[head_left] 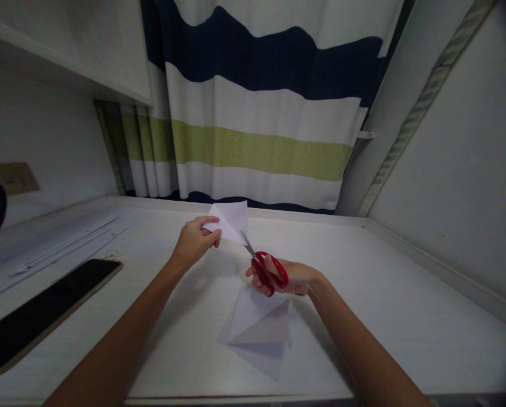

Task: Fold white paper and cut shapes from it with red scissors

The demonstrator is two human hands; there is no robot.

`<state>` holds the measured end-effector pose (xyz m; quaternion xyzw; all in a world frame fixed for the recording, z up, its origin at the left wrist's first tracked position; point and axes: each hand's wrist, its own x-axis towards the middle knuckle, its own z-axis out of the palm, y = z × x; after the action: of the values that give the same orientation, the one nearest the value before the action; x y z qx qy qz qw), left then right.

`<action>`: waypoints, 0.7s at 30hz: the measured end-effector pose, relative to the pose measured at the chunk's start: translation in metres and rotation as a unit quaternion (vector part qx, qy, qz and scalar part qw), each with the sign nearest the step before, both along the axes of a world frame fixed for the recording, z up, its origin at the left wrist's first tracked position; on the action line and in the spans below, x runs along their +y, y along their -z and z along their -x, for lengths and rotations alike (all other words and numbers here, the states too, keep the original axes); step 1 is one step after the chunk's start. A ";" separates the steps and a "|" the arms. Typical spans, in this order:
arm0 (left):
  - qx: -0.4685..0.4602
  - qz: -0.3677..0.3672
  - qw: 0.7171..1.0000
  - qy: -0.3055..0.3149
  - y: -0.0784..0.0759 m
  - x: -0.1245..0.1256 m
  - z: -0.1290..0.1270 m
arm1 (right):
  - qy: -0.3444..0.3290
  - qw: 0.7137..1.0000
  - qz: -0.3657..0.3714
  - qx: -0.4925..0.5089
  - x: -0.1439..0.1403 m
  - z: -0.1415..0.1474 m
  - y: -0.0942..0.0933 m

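My left hand (195,240) pinches a folded white paper (232,219) and holds it up above the white desk (384,294). My right hand (290,277) grips red-handled scissors (265,269), fingers through the loops. The scissor blades point up and left, and their tips meet the lower edge of the held paper. Another folded white paper piece (259,333) lies flat on the desk below my right hand.
A dark phone (45,311) lies face up at the left of the desk. Thin white paper strips (62,240) lie behind it. A striped curtain (261,113) hangs at the back, with walls at the left and right.
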<state>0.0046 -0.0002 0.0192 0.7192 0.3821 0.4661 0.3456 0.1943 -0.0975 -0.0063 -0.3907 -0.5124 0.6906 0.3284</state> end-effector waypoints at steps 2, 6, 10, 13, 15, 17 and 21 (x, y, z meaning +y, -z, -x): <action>0.000 -0.002 1.000 0.000 0.000 -0.001 0.000 | -0.004 1.000 0.002 0.002 0.000 0.000 -0.001; 0.003 -0.013 1.000 -0.005 0.000 -0.002 0.000 | -0.007 1.000 0.003 0.004 0.000 -0.001 0.000; 0.011 -0.016 1.000 -0.007 -0.001 -0.002 -0.001 | -0.003 1.000 -0.001 0.002 0.001 -0.001 0.002; 0.010 -0.005 1.000 -0.005 -0.002 -0.002 -0.001 | -0.002 1.000 0.000 0.001 0.001 -0.001 0.001; 0.005 0.003 1.000 0.001 -0.003 -0.003 -0.001 | -0.003 1.000 0.002 0.000 0.001 -0.001 0.001; 0.002 0.009 1.000 0.003 -0.003 -0.003 -0.001 | -0.001 1.000 0.002 -0.001 0.001 -0.001 0.000; 0.007 0.009 1.000 -0.004 -0.003 -0.003 -0.001 | 0.001 1.000 0.002 -0.005 0.001 -0.001 0.000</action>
<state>0.0054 -0.0033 0.0224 0.7176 0.3920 0.4590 0.3475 0.1950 -0.0966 -0.0068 -0.3953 -0.5121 0.6895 0.3256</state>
